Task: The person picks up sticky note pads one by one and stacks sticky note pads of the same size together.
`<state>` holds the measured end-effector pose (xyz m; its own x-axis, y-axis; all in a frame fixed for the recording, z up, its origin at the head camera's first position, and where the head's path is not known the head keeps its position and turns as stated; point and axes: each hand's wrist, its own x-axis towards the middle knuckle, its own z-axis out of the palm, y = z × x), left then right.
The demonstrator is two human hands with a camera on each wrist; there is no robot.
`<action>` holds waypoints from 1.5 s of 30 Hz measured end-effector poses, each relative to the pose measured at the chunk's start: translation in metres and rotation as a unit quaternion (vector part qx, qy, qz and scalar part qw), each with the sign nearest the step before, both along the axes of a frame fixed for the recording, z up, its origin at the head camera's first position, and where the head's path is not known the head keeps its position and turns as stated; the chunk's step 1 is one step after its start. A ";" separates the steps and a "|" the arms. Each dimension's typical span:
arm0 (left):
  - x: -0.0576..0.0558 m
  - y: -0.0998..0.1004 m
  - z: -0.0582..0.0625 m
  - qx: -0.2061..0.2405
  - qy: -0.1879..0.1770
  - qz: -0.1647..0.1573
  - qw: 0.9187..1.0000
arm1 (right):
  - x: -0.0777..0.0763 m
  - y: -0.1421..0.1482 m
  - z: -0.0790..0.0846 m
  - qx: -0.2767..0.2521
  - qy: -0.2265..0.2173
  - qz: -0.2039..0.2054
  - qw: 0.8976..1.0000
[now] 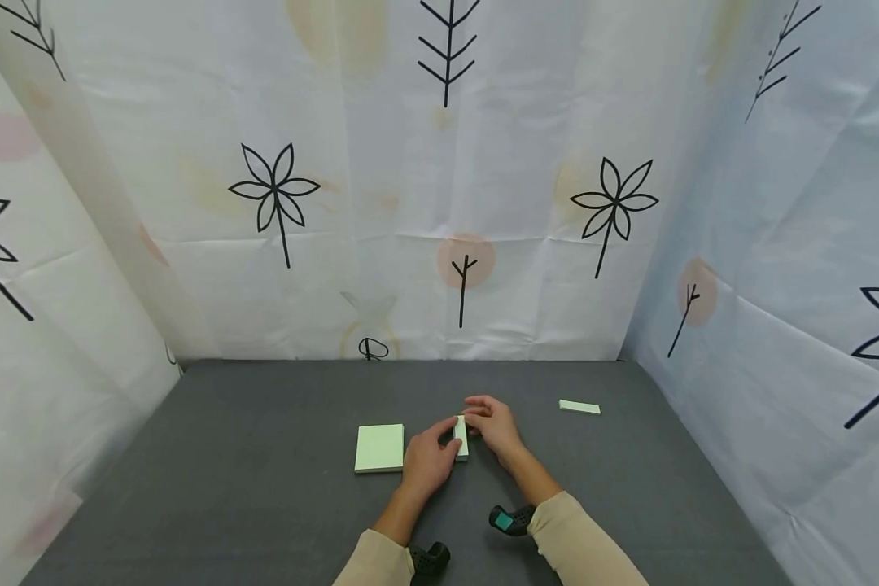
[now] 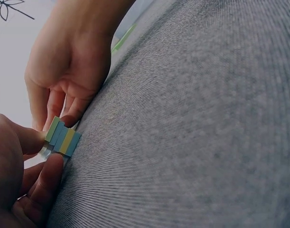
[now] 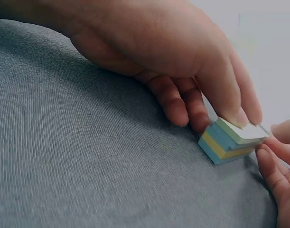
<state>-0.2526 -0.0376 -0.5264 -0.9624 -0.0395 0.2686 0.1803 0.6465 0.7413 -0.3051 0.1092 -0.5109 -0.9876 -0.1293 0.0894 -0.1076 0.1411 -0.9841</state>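
A small stack of narrow sticky note pads (image 1: 462,440) stands on the grey table, a pale green pad on top and blue and yellow layers below. The layers are slightly offset from each other. My left hand (image 1: 428,462) grips the stack at its left side and near end, thumb and fingers around it, as the left wrist view shows. My right hand (image 3: 154,42) holds the stack at its far end, its fingertips on the top pad. Its other fingers are curled beside the stack. A pale green square sticky note pad (image 1: 379,448) lies just left of my left hand.
A single narrow pale green pad (image 1: 579,407) lies apart toward the right rear of the grey table (image 1: 264,505). Patterned white cloth (image 1: 381,163) hangs behind the table and along both sides. Black wrist devices (image 1: 511,521) sit at both sleeves.
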 end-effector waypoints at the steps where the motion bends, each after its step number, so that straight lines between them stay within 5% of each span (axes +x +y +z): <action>1: 0.000 0.000 0.000 0.001 0.000 0.000 1.000 | 0.001 0.002 0.000 -0.006 0.003 0.000 1.000; 16: 0.000 0.001 -0.003 0.013 0.008 0.003 1.000 | -0.003 0.064 0.004 0.042 0.055 -0.117 0.991; 23: 0.000 0.001 -0.002 0.006 -0.017 0.000 1.000 | -0.004 0.097 0.004 0.135 0.126 -0.219 0.958; 30: 0.001 0.001 -0.003 0.003 -0.012 -0.006 1.000 | -0.002 0.122 0.000 0.206 0.117 -0.286 0.928; 37: 0.000 0.000 -0.004 -0.007 -0.010 0.003 1.000 | 0.000 0.133 -0.008 0.258 0.040 -0.287 0.922; 45: -0.001 0.001 -0.004 -0.005 -0.020 0.001 1.000 | -0.007 0.131 -0.012 0.282 0.033 -0.270 0.920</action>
